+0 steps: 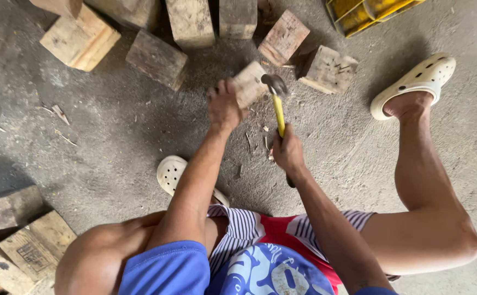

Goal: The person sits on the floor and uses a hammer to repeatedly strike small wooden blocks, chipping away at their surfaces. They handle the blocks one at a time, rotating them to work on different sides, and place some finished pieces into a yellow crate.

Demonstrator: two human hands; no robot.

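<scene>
A person squats on a grey concrete floor (113, 125), seen from above by a camera on their own head. The left hand (224, 106) is closed around a small pale wood block (250, 83), steadying it on the floor just ahead of the knees. The right hand (288, 151) is wrapped tight around the yellow handle of a hammer (277, 106), whose dark metal head sits right beside the block, touching or almost touching its right edge.

Just beyond both hands, 7 or so larger rough wood blocks (156, 59) lie in a loose arc. Beyond the right hand, at the far edge, is part of a yellow crate (358, 13). Near the left elbow, flat boards (36, 246) are stacked. Small wood splinters (58, 113) lie scattered to the left of the left hand and under the hammer.

The person wears cream perforated clogs; the right clog (416, 82) is well to the right of the hammer.

As a judgement, the work looks to be in mid-course: the block in hand appears whole, and whether the other blocks have been dealt with cannot be told.
</scene>
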